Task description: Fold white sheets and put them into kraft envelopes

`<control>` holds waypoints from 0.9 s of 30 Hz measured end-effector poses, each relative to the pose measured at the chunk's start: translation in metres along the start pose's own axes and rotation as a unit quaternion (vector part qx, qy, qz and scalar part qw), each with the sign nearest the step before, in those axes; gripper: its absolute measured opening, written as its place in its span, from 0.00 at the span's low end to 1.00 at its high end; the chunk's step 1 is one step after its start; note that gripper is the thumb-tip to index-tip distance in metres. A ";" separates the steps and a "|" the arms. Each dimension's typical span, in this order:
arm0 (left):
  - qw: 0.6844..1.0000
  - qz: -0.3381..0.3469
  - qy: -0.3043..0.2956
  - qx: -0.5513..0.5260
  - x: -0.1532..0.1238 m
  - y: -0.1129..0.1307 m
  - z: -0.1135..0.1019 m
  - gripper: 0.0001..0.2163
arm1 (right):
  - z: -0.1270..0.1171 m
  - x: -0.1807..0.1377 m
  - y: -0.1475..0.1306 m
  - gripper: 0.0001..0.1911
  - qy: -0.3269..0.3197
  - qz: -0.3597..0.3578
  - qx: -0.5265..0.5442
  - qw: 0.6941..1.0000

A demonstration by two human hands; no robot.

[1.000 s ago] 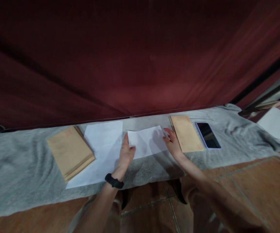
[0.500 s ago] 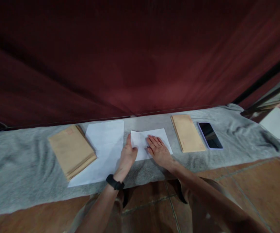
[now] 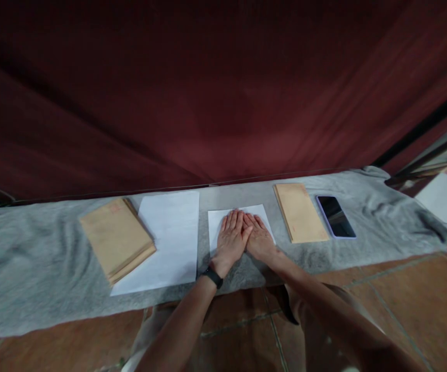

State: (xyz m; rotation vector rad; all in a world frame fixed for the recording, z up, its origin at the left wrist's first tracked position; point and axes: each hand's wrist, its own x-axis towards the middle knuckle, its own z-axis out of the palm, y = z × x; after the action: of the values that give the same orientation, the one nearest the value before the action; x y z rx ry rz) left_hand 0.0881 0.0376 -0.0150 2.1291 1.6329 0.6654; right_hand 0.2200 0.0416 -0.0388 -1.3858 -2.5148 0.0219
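A folded white sheet of paper (image 3: 216, 223) lies on the grey cloth (image 3: 37, 253) in the middle of the table. My left hand (image 3: 230, 240) and my right hand (image 3: 259, 239) rest flat on it side by side, fingers stretched out and touching at the tips. They cover most of the sheet. A black band circles my left wrist. To the left lies a larger white sheet (image 3: 167, 235), with a stack of brown envelopes (image 3: 116, 238) overlapping its left edge. To the right lies another brown envelope stack (image 3: 299, 212).
A dark phone (image 3: 334, 216) lies face up beside the right envelope stack. A dark red curtain (image 3: 208, 93) hangs behind the table. At the far right is another white sheet (image 3: 442, 200). Brown tiled floor shows below the table's front edge.
The small sheet was held up by both hands, then laid down. My right hand moved left onto it, and my left hand slid right from the sheet's edge onto its top.
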 end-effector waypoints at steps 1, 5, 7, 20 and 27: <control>1.000 -0.004 0.004 0.013 0.001 -0.002 0.000 0.29 | 0.000 0.000 0.000 0.33 0.003 0.003 -0.002 1.000; 0.998 -0.011 0.019 0.064 0.004 -0.013 0.001 0.31 | -0.002 0.000 0.003 0.29 0.024 0.033 0.008 0.999; 0.996 -0.018 0.029 0.085 0.003 -0.019 0.001 0.31 | -0.002 -0.001 0.006 0.27 0.034 0.049 0.017 0.998; 0.989 -0.061 0.072 0.115 -0.010 -0.039 -0.011 0.30 | 0.000 -0.015 0.030 0.29 0.067 0.108 0.036 0.991; 0.984 -0.092 0.078 0.127 -0.017 -0.039 -0.016 0.30 | -0.003 -0.018 0.037 0.29 0.051 0.136 0.038 0.989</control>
State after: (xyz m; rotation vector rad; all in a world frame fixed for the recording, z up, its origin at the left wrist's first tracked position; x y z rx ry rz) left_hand 0.0441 0.0315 -0.0263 2.1035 2.0696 0.6067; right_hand 0.2609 0.0461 -0.0449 -1.6441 -2.2018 0.0960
